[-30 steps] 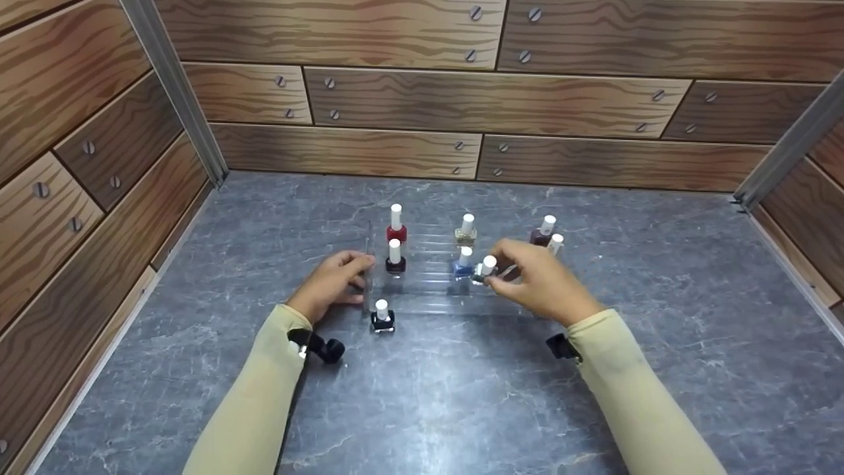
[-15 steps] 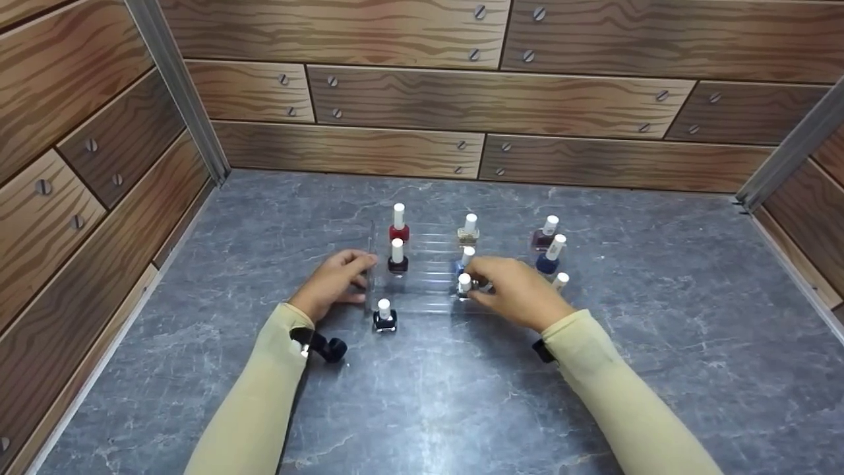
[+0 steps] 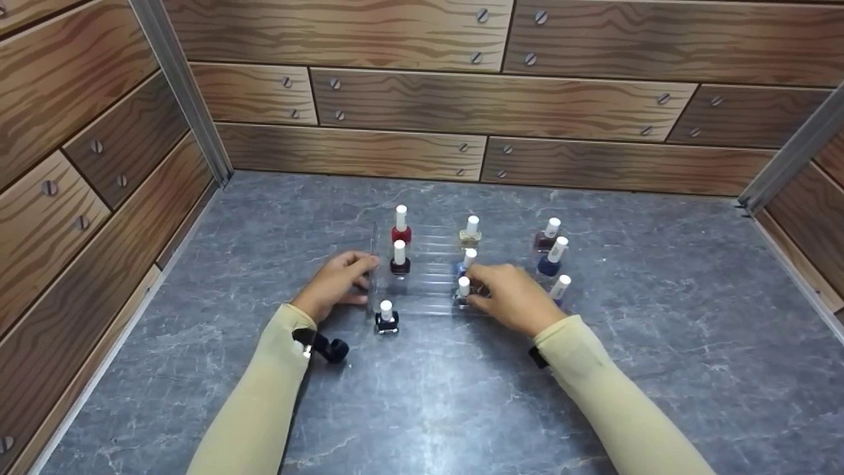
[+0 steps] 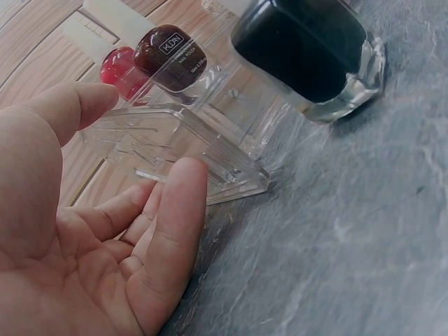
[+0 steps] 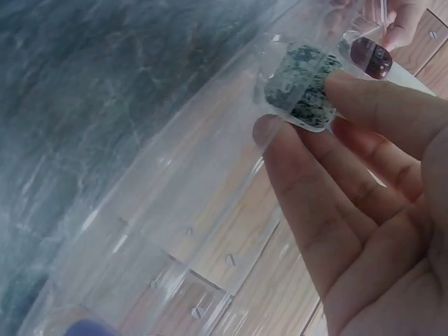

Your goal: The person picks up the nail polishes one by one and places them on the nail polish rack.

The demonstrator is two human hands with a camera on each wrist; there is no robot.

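My right hand [image 3: 514, 297] pinches a nail polish bottle [image 5: 301, 87] with speckled dark green polish and a white cap, at a front middle step of the clear stepped rack [image 3: 428, 287]. Just behind it stands a light blue nail polish bottle [image 3: 464, 267], partly hidden. My left hand [image 3: 337, 280] rests its fingertips against the rack's left side panel [image 4: 224, 157], thumb near the top edge. Red [image 3: 401, 234] and dark maroon [image 3: 399, 265] bottles stand on the left steps. A black nail polish bottle [image 3: 386, 321] stands upright by the rack's front left corner.
A pale gold bottle [image 3: 471, 234] is at the back middle. On the right, dark brown [image 3: 546, 241], dark blue [image 3: 548, 265] and purple [image 3: 559, 290] bottles form a column, the purple one partly behind my right hand. A wood-patterned wall [image 3: 422, 99] closes the back.
My right hand has moved left and toward me with the speckled bottle, lowering it in front of the light blue one. The purple bottle has come into view. My left hand stays put.
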